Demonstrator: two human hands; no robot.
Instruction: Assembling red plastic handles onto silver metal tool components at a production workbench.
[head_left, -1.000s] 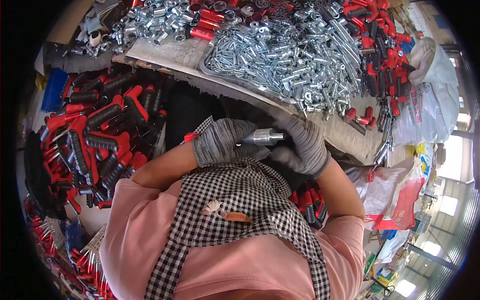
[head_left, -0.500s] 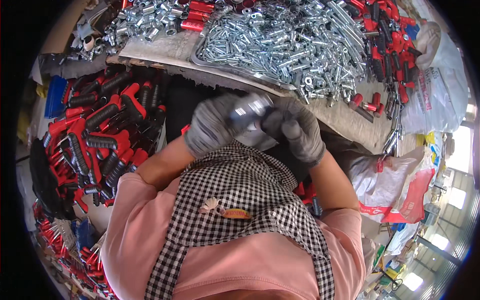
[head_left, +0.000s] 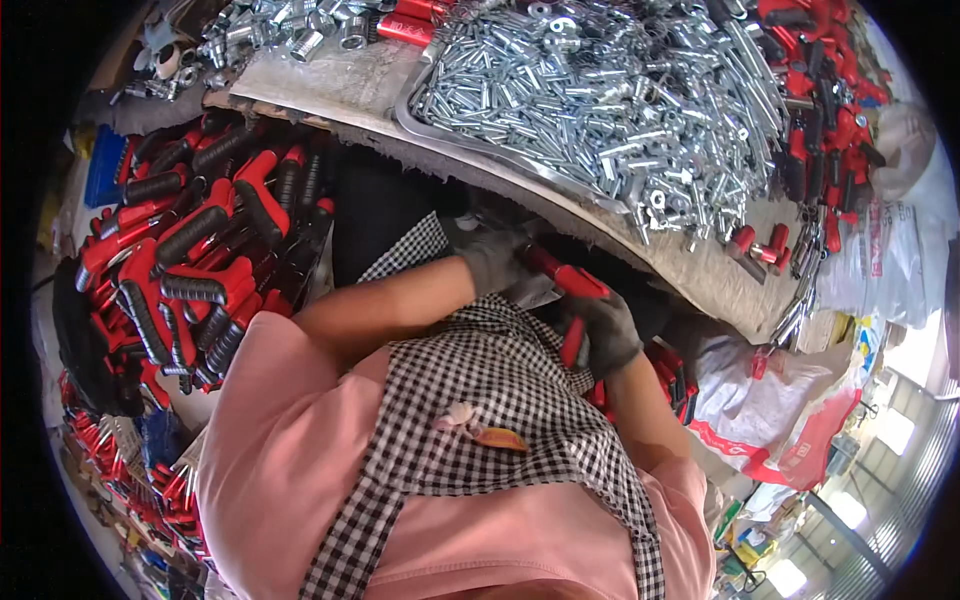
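At centre frame both gloved hands, left hand (head_left: 492, 262) and right hand (head_left: 606, 330), clench one red-handled tool (head_left: 566, 285), its assembly seemingly midway, with heaps of silver bolts (head_left: 610, 110) unused above.

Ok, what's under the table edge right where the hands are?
Both gloved hands, left hand and right hand, gripping a red handled tool. More red tools lie lower right. The table edge hides everything deeper in shadow.

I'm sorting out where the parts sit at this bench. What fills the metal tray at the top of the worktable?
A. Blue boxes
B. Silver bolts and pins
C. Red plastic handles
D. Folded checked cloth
B: the metal tray is heaped with shiny silver bolts and pins, while the red-and-black handles lie piled to the person's left, off the tray.
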